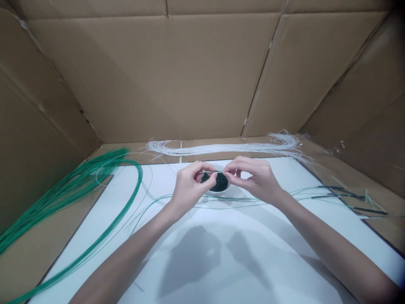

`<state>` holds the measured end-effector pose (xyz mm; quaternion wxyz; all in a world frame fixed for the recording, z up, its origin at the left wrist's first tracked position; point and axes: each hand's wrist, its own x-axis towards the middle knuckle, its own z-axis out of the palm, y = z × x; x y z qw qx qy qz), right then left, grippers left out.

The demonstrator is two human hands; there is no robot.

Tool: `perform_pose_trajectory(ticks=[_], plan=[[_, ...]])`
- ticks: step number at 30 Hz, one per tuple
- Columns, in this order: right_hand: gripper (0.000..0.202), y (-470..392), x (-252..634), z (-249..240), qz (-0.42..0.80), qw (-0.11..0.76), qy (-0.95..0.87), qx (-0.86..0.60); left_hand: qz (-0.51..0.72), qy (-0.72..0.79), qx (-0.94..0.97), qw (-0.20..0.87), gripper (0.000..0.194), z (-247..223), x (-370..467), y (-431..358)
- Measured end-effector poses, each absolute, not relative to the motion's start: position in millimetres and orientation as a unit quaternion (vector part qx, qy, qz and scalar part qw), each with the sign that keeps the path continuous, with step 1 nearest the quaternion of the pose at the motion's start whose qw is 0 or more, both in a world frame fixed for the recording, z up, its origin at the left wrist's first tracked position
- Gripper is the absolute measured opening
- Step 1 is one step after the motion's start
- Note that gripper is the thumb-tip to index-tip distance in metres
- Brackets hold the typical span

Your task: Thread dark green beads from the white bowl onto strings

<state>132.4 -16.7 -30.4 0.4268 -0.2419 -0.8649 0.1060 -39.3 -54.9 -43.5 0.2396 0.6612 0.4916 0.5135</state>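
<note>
Both of my hands meet over a small white bowl (pixel 218 195) filled with dark, blackish-green bits too small to make out singly. My left hand (pixel 193 181) is closed in a pinch on one end of a thin pale wire (pixel 218 172), which lies level across the top of the bowl. From the other side, my right hand (pixel 251 175) pinches the wire's opposite end between thumb and fingertips. A short gap separates the two sets of fingertips. The fingers partly hide the bowl's rim and its contents.
A bundle of white wires (pixel 218 148) stretches along the back edge of the white board (pixel 177 261). Long green wires (pixel 79 185) curve down the left side. Green wires with dark, thickened ends (pixel 338 195) lie at right. Cardboard walls (pixel 164 76) enclose the back and sides.
</note>
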Motion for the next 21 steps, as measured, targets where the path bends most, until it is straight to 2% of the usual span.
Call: perform_pose_trajectory(ticks=[10,14,18,21], plan=[[0.011,-9.1,135.8,-31.1,0.135,0.455,-0.839,-0.267,0.509,0.506,0.640,0.276,0.009,-44.4,-43.5,-51.1],[0.017,-2.6,134.6,-34.6,0.250,0.439,-0.802,-0.318,0.517,0.512,0.616,0.301,0.007,-44.9,-45.2,-48.2],[0.022,-0.7,130.9,-38.9,0.393,0.407,-0.764,-0.311,0.515,0.530,0.593,0.319,0.008,-44.7,-45.1,-46.1],[0.021,-1.4,129.2,-42.0,0.465,0.415,-0.716,-0.316,0.501,0.538,0.597,0.322,0.010,-45.1,-45.1,-45.1]])
